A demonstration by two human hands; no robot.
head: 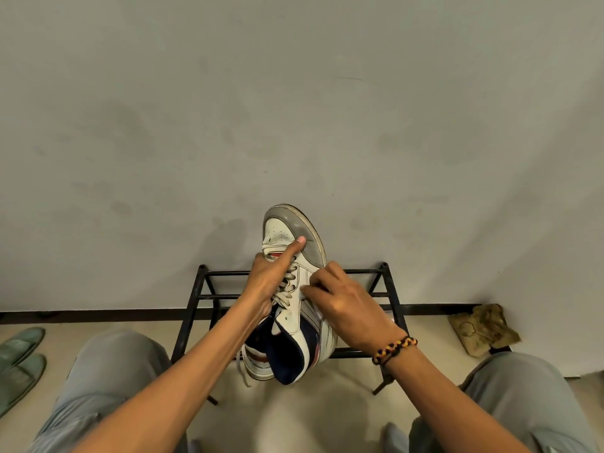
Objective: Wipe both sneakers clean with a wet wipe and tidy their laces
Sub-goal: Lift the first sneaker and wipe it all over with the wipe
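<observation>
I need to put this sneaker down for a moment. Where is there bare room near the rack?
Bare floor shows in front of the rack, between the knees, and between the rack and the brown cloth to its right. The rack's middle is crowded: the sneaker and both hands, left and right, cover it. Green slippers take the far left.

The sneaker (295, 289) stands before the rack (389, 289), slippers (19, 358) far left.

Wipe under right hand (346, 308) unseen.
</observation>
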